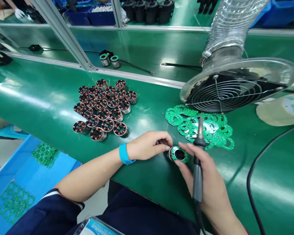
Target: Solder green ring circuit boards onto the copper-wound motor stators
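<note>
On the near desk (51, 98), the left hand (147, 145) pinches a motor stator (177, 154) capped with a green ring board. The right hand (208, 182) touches it too, fingers wrapped around a soldering iron (198, 156).

Both hands, left hand (147, 146) and right hand (205, 176) (soldering iron (198, 163) tucked inside), pinch a motor stator (178, 154) just below the green ring pile (201, 127).
</note>
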